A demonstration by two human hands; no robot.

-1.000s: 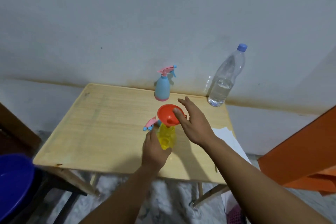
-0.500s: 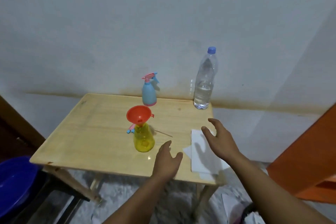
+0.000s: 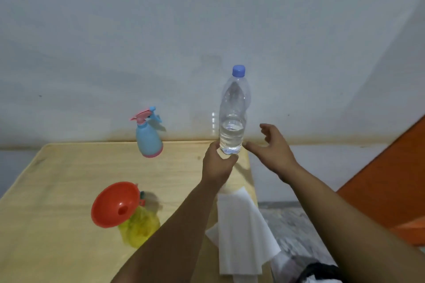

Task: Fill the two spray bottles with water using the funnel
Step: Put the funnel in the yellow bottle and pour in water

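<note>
- Funnel [image 3: 115, 204] is seated in the neck of the yellow spray bottle [image 3: 140, 230], at about 7 o'clock on the surface [image 3: 57, 190]. Its spray head appears to be off: a small pink-and-blue part [image 3: 142, 197] shows just behind the funnel rim. That much of the setup reads as done.
- No water visible in the yellow bottle as far as the view allows; the plastic is blurred, so the level cannot be told for sure.
- Blue spray bottle [image 3: 149, 140] stands upright at about 11 o'clock near the wall, pink trigger head on. Judged untouched: not opened, not filled.
- Water bottle [image 3: 232, 119] at about 1 o'clock by the far right edge, upright, blue cap [image 3: 238, 70] on, roughly a third full.
- Left hand [image 3: 218, 163] grips the base of the water bottle, fingers and thumb curled round it.
- Right hand [image 3: 273, 149] is just beside the bottle at its 3 o'clock, fingers spread and loosely curved, holding nothing; whether it touches the bottle cannot be told.
- White paper sheet [image 3: 241, 232] hangs over the right edge at 4 o'clock.
- Judgement: early stage. Left: uncap, pour into yellow bottle, move funnel, open and fill blue one.
</note>
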